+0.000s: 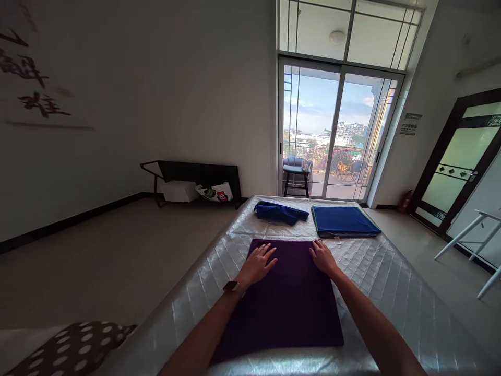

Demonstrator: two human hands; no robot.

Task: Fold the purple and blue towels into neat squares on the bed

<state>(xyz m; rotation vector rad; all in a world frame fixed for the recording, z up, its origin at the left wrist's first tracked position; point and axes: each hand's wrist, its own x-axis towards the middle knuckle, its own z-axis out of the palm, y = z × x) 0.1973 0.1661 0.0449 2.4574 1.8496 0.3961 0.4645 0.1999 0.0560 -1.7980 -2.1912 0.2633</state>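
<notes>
A dark purple folded cloth [289,308] lies flat in front of me on a silvery quilted mattress [195,292]. Its far corners are under my hands. My left hand [257,265] rests on the far left part with fingers spread, and a watch is on that wrist. At the far right corner my right hand [323,257] lies with its fingers stretched out on the cloth's edge. Beyond the purple cloth are a loosely bunched blue cloth [279,212] on the left and a flat folded blue cloth [344,221] with a green edge on the right.
A brown polka-dot cloth [74,347] is at the lower left. Against the far wall stands a black bench [199,172] with a white box [180,191] and a printed bag [215,193]. Glass sliding doors [336,130] are behind the mattress; a white stool [485,230] stands right.
</notes>
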